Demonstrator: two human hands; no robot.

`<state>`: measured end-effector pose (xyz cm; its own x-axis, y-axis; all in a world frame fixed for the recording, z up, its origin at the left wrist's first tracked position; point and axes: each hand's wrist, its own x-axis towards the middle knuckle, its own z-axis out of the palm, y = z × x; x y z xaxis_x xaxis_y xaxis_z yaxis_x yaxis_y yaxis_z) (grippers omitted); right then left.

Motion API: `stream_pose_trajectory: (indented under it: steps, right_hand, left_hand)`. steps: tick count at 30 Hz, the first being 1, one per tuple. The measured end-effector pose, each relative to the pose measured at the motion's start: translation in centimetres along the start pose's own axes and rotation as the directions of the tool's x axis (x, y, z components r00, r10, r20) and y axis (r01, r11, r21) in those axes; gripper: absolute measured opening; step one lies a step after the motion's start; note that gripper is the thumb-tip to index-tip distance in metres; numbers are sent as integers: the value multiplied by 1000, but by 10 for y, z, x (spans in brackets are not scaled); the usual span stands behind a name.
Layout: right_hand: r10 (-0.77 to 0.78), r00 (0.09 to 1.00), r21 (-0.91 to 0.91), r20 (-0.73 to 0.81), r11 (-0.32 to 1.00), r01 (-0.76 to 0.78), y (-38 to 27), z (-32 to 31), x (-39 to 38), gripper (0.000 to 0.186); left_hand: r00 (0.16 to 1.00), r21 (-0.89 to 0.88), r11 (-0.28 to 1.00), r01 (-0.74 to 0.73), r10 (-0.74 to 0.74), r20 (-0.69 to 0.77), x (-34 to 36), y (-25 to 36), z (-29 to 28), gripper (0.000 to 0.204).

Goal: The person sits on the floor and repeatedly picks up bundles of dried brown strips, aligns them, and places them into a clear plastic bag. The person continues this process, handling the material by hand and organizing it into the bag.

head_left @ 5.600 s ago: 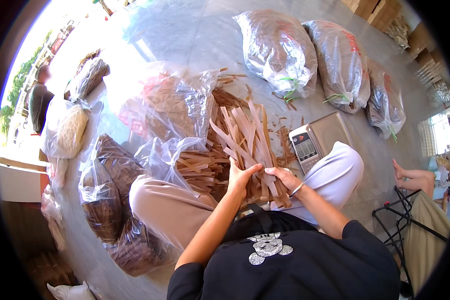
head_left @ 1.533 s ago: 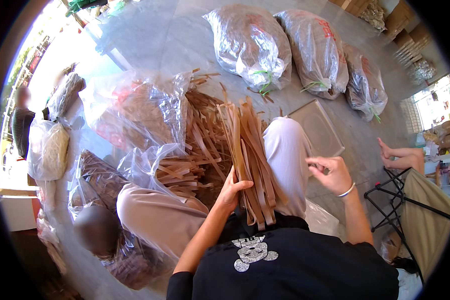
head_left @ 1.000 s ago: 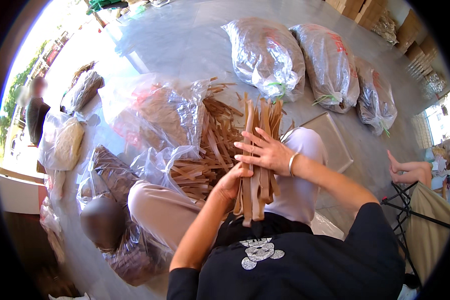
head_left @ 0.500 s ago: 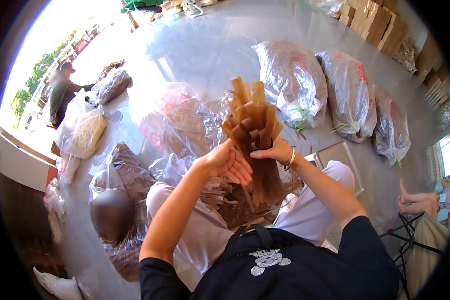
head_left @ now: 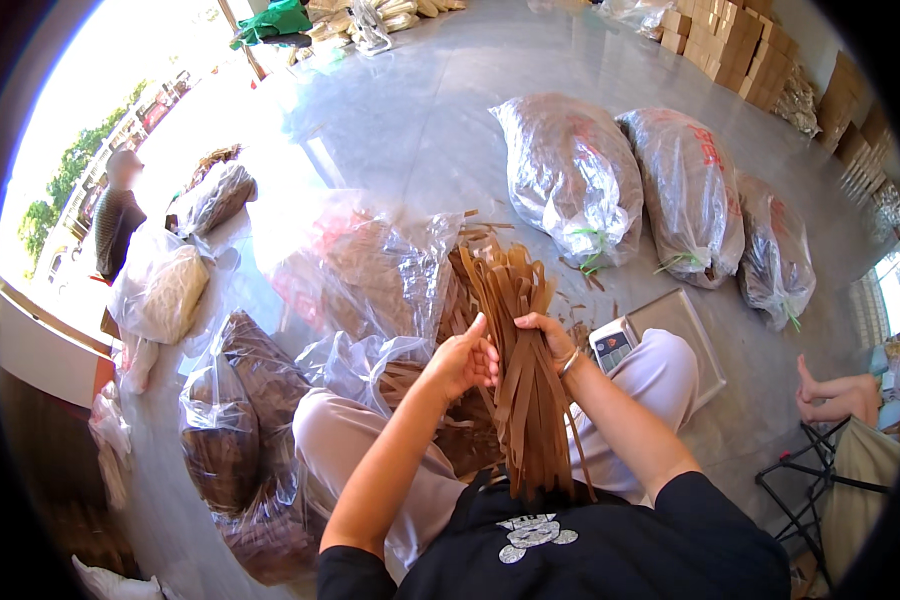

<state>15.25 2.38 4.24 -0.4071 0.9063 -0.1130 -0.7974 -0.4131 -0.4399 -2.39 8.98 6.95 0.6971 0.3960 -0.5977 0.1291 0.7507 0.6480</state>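
Observation:
A thick bundle of long, flat brown strips [head_left: 530, 405], looped at the top, hangs in front of my chest with its loose ends reaching down to my shirt. My right hand [head_left: 550, 338] is closed around its upper part, thumb across the front. Just left of the bundle is my left hand [head_left: 462, 362], thumb raised and fingers loosely curled with the palm partly showing. It grips nothing that I can see. More brown strips [head_left: 465, 440] lie between my legs, beside an opened clear plastic bag [head_left: 370, 265] of brown material.
Tied bulging bags [head_left: 570, 180] lie ahead on the right. By my right knee is a keypad scale [head_left: 615, 343] with a metal-framed platform [head_left: 705, 365]. A filled plastic bag [head_left: 225, 450] sits at my left knee. Another person [head_left: 118, 215] is far left; a folding chair [head_left: 845, 470] stands right.
The bundle has gone from tilted away, loop ends up, to hanging lengthwise toward me, its strips spread out. My left hand has turned from flat and outstretched to loosely curled.

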Motion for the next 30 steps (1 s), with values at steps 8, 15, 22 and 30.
stream_pose_trajectory:
  steps: [8,15,22,30]
  right_hand:
    - [-56,987,-18,-151,998,54,17,-20,0,44]
    - [38,988,4,-153,999,-37,24,-23,-5,46]
    - [114,992,154,56,981,-121,33,0,0,55]
    - [109,971,189,211,970,-150,33,15,3,66]
  left_hand:
    - [880,323,878,-353,429,-203,-8,-13,18,35]
    - [872,741,618,-263,481,-93,-22,7,15,34]
    - [506,484,594,-643,804,-314,17,87,-32,52]
    - [814,439,725,-532,580,30,41,89,-14,56]
